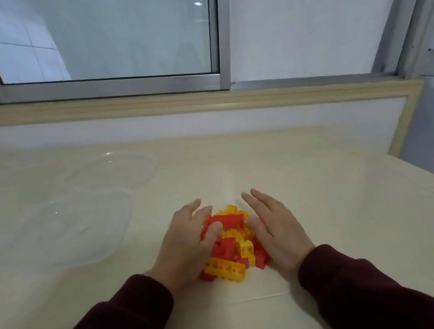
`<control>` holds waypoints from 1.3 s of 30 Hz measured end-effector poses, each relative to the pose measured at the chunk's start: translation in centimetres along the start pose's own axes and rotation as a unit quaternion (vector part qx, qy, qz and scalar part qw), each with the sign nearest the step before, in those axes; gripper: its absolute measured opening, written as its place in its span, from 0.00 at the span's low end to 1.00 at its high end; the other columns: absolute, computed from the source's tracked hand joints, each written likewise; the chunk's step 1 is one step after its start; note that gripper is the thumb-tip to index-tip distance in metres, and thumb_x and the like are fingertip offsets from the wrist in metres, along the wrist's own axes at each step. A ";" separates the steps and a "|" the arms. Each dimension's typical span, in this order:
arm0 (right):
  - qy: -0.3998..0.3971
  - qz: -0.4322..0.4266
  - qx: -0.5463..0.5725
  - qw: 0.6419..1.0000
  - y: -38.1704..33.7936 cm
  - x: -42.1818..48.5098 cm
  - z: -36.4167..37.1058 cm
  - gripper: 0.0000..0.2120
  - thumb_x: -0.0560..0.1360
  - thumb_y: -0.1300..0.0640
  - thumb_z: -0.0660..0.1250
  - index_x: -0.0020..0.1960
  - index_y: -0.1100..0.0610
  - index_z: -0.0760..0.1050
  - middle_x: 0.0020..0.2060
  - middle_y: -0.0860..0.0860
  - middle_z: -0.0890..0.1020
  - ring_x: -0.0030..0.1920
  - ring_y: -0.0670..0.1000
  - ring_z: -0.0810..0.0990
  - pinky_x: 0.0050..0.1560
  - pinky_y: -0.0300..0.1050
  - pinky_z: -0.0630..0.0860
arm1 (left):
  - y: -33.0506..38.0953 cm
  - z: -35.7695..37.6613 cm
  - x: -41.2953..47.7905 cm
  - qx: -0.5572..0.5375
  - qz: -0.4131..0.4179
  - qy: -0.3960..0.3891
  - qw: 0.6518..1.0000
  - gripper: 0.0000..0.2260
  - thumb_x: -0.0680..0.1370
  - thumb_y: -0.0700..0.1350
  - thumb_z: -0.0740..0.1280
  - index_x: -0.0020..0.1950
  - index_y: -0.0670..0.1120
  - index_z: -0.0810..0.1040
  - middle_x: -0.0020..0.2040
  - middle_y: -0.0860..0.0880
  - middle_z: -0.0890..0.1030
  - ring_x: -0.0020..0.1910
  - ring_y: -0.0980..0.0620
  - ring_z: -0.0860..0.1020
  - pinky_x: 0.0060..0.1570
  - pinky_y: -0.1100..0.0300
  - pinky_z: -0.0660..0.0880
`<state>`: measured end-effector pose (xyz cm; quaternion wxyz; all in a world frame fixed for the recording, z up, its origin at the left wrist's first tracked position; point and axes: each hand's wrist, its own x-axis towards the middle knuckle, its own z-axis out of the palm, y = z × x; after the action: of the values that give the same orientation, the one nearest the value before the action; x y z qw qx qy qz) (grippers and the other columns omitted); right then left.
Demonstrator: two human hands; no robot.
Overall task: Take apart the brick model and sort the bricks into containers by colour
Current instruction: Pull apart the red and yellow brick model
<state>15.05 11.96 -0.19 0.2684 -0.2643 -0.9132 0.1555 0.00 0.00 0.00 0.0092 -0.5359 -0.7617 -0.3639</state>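
We are seeing the brick model lying on the cream desk, near its front middle and between our two hands. It is looking like a dense clump of red and yellow studded bricks, with a long yellow brick lying across its near edge and a red brick sitting on top toward the far side. We cannot tell how firmly the bricks are joined.

The left hand is resting against the left flank of the clump, fingers spread and unclenched, the thumb lying over the red bricks. The right hand is standing flat and unclenched just beside the right flank, fingers straight and pointing away from us; whether its palm is touching the bricks is not clear. Neither hand is gripping anything. Both arms are wearing dark maroon sleeves.

Two clear plastic containers are sitting well apart from the model at the left: a squarish one nearer us, and a round one behind it.

Beyond the desk, a white wall is running under a pale wooden sill, and above that a sliding window in a metal frame is showing frosted glass.
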 end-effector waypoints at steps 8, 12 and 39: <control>-0.024 0.002 0.037 0.999 0.1 -0.1 0.5 0.22 0.77 0.52 0.59 0.71 0.49 0.63 0.70 0.48 0.66 0.69 0.47 0.63 0.69 0.39 0.59 | -0.5 0.5 -0.2 -0.016 0.025 -0.009 1.000 0.18 0.76 0.53 0.60 0.64 0.47 0.72 0.62 0.48 0.74 0.61 0.52 0.69 0.63 0.59 0.65; -0.023 -0.010 0.062 0.998 0.4 -0.3 0.8 0.20 0.77 0.54 0.61 0.69 0.50 0.66 0.64 0.46 0.72 0.64 0.46 0.70 0.65 0.44 0.67 | -0.7 0.4 -0.4 -0.045 0.028 -0.008 0.999 0.16 0.76 0.51 0.62 0.62 0.49 0.73 0.58 0.50 0.75 0.57 0.53 0.72 0.59 0.59 0.68; 0.057 0.107 0.363 0.924 -1.8 1.5 1.4 0.09 0.66 0.49 0.69 0.46 0.43 0.80 0.45 0.48 0.78 0.45 0.53 0.80 0.44 0.55 0.81 | 0.7 -1.3 0.8 -0.317 -0.087 0.055 0.943 0.16 0.65 0.48 0.75 0.51 0.54 0.79 0.35 0.53 0.83 0.34 0.59 0.81 0.32 0.68 0.75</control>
<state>12.50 11.19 0.08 0.3792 -0.2528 -0.7438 0.4890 -0.23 0.06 1.66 -0.1502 -0.4222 -0.6490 -0.6148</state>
